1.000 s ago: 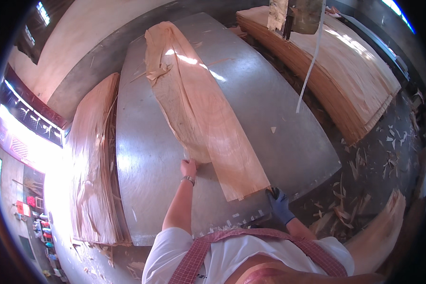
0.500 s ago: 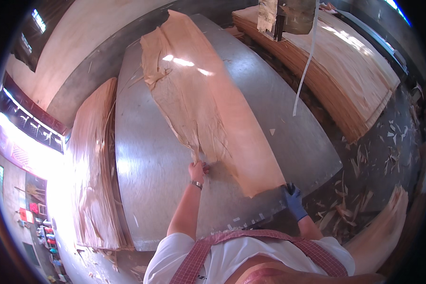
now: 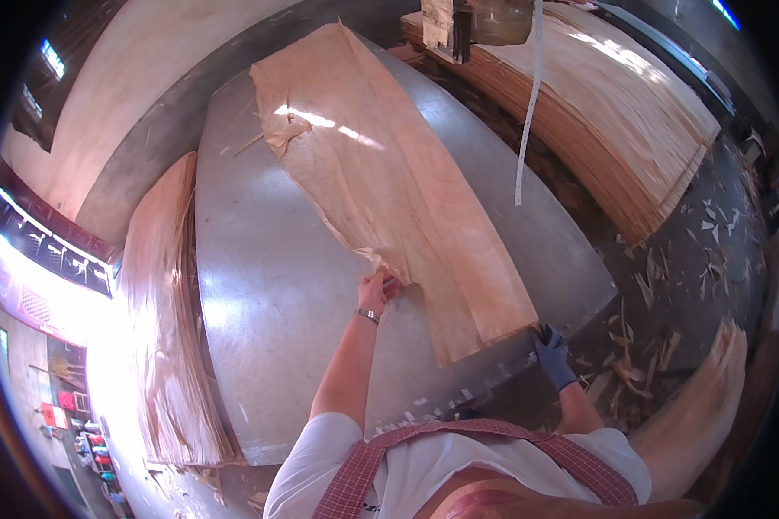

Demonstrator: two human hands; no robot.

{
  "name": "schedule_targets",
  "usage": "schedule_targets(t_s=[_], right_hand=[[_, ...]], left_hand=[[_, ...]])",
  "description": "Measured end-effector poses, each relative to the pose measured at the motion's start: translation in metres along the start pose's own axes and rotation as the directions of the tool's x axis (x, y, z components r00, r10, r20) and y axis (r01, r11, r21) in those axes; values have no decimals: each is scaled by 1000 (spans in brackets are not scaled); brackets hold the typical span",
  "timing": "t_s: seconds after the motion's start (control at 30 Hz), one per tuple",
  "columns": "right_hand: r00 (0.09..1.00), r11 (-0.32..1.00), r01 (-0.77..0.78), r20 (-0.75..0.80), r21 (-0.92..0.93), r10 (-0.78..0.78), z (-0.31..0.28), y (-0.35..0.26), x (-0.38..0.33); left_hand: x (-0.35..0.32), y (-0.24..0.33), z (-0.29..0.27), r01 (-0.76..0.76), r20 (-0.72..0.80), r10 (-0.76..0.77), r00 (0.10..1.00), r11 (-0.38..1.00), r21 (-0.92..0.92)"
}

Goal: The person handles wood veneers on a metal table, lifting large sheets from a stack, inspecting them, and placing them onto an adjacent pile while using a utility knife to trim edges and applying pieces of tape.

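Veneer sheet (image 3: 389,182) lay across the grey table (image 3: 277,303), running from centre frame to the top. My gloved right hand (image 3: 550,350) gripped its near corner, lower right; my bare left hand (image 3: 374,290) pinched its torn left edge, centre.

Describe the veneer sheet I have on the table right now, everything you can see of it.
The veneer sheet is a long, thin, pale tan leaf of wood with faint grain, lying flat and diagonally across the grey metal table. Its left edge is ragged, with a crumpled tear near the far end; the near end is cut fairly straight. Bright light patches fall on its far half. The left hand pinches its torn left edge, and the right hand, in a blue glove, has its grip on the near right corner at the table's edge.
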State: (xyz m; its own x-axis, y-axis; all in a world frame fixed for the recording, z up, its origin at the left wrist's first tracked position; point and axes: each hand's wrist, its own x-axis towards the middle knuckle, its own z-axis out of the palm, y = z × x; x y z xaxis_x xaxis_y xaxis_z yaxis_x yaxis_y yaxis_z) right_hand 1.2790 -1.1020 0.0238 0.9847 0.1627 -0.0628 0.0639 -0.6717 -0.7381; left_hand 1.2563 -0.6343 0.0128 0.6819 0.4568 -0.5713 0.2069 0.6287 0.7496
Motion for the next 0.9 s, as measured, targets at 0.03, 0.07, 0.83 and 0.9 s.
schedule_targets(t_s=[0.03,0.07,0.83,0.9], right_hand=[[998,994,46,-37,-99,-49,-7,-2,-1],[995,986,76,-52,-148,-84,-13,-1,-2],[972,911,215,-16,-352,-236,-42,-10,81],[981,868,192,72,-457,-179,-34,-16,95]], left_hand=[[3,-3,-2,-3,-26,3,1000,1000,-7],[4,-6,-4,-6,-53,5,999,1000,-13],[45,25,43,-15,-239,15,971,1000,3],[60,31,51,-99,-308,148,940,981,170]])
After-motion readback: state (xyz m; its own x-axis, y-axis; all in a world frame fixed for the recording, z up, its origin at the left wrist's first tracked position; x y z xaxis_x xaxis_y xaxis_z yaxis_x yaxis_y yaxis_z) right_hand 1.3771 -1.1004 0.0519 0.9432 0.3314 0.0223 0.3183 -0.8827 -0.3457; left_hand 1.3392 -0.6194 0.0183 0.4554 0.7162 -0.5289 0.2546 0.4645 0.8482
